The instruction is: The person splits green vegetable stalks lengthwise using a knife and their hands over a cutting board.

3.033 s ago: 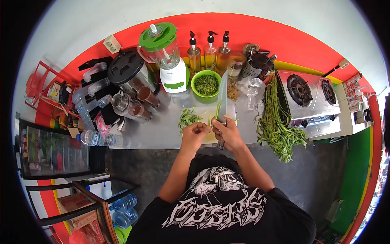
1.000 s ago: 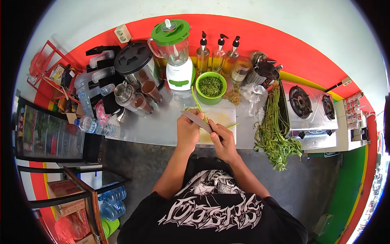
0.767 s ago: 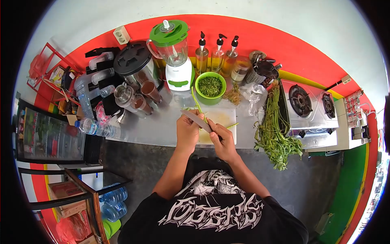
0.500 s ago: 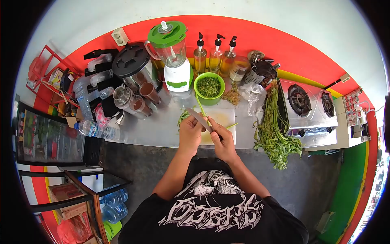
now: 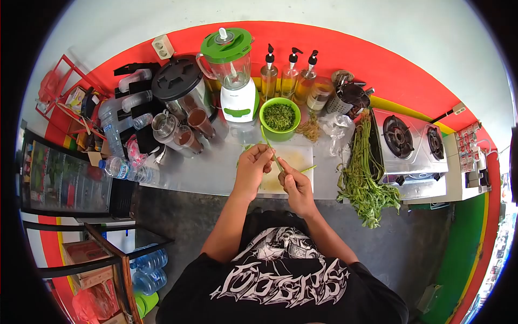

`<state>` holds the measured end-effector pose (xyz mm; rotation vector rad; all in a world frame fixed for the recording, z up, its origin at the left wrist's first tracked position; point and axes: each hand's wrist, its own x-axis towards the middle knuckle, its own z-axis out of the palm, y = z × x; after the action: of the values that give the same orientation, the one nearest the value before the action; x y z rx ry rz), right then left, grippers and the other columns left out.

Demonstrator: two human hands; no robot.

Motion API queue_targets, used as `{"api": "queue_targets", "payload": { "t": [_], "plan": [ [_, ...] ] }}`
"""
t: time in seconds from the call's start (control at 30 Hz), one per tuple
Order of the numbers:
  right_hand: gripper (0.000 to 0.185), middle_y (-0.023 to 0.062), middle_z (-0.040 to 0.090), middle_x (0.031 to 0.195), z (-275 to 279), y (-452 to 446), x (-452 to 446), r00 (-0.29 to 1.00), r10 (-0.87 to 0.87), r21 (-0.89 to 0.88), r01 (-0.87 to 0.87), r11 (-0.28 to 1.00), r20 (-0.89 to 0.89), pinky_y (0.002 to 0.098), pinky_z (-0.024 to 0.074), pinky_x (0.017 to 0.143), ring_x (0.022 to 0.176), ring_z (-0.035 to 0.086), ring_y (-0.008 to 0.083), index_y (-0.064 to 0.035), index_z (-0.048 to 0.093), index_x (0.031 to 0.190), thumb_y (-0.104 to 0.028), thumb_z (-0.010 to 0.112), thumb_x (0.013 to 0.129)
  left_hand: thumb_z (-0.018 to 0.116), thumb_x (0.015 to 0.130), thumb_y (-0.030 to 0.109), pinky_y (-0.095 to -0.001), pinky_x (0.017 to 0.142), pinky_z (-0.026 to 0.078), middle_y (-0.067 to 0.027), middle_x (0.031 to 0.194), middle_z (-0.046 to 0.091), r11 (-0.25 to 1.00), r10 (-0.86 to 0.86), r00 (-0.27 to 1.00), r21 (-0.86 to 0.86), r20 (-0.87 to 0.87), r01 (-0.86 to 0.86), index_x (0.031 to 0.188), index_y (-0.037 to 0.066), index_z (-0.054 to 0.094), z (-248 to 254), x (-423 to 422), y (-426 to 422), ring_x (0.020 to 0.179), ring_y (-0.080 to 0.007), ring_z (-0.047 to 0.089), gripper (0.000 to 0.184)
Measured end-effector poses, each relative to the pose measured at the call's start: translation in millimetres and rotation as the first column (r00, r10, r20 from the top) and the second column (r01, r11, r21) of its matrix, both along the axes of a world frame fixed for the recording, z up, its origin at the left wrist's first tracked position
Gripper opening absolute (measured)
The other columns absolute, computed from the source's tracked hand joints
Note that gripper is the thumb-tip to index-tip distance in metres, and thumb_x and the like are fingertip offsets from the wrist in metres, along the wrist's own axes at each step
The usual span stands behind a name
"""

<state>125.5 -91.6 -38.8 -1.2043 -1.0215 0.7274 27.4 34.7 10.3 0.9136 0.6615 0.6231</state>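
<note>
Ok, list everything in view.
Bowl: one, green, centre
Chopped greens: one heap, green, in bowl
Cutting board: one, whitish, nearer than bowl
Held stem: one, green, above board
Loose stem: one, green, on board
Blender: one, white-green, left of bowl
Lidded container: one, black-topped, left of blender
Pump bottles: three, clear, behind bowl
Plastic bag: one, clear, right of bowl
Stove: one, silver, far right
Leafy bunch: one, green, left of stove
Jugs: two, blue, lower left
Others: too crowded to count
Left hand: one, on held stem
Right hand: one, on held stem
</note>
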Motion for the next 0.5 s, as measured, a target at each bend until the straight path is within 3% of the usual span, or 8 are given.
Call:
{"api": "queue_targets", "payload": {
  "t": [0.03, 0.17, 0.43, 0.5],
  "plan": [
    [0.052, -0.0033, 0.039, 0.079, -1.1, -0.3, -0.9, 0.996, 0.024, 0.013, -0.023, 1.0, -0.082, 0.0209, 0.0291, 0.062, 0.069, 0.033, 0.0068, -0.0024, 0.043, 0.15, -0.033, 0.046, 0.108, 0.063, 0.097, 0.015, -0.0228, 0.058, 0.036, 0.0045, 0.069, 0.052, 0.998, -0.003, 1.0, 0.057, -0.031, 0.005, 0.086, 0.005, 0.064, 1.5, 0.7, 2.3, 0.061, -0.005, 0.043, 0.015],
    [0.053, -0.0035, 0.04, 0.079, 8.6, -0.9, -2.9, 0.994, 0.026, -0.018, -0.028, 0.999, -0.102, 0.0206, 0.0284, 0.061, 0.068, 0.032, 0.0071, -0.0027, 0.041, 0.151, -0.032, 0.046, 0.108, 0.065, 0.097, 0.016, -0.0237, 0.057, 0.034, 0.0052, 0.065, 0.05, 0.999, -0.017, 1.0, 0.037, 0.002, 0.017, 0.084, 0.004, 0.061, 0.3, 3.5, 1.1, 0.059, -0.0049, 0.041, 0.018],
    [0.056, -0.0043, 0.041, 0.08, 5.1, 0.7, 2.4, 0.998, -0.027, -0.025, 0.028, 0.999, 0.051, 0.0219, 0.0318, 0.065, 0.071, 0.035, 0.0074, -0.0023, 0.04, 0.151, -0.031, 0.051, 0.105, 0.068, 0.095, 0.018, -0.0231, 0.056, 0.032, 0.0056, 0.064, 0.05, 0.995, 0.014, 0.997, 0.104, -0.075, -0.006, 0.087, 0.003, 0.064, -5.2, 8.0, -8.2, 0.059, -0.0044, 0.04, 0.017],
    [0.054, -0.004, 0.043, 0.082, 6.7, 0.8, 2.6, 0.997, -0.034, -0.025, 0.036, 0.999, 0.063, 0.0219, 0.0333, 0.067, 0.073, 0.036, 0.0077, -0.0023, 0.04, 0.151, -0.029, 0.051, 0.105, 0.067, 0.095, 0.017, -0.0227, 0.056, 0.033, 0.0056, 0.066, 0.052, 0.999, 0.014, 1.0, 0.042, -0.025, -0.013, 0.084, 0.004, 0.065, -4.3, 8.5, -9.9, 0.059, -0.0039, 0.04, 0.017]
  ]
}}
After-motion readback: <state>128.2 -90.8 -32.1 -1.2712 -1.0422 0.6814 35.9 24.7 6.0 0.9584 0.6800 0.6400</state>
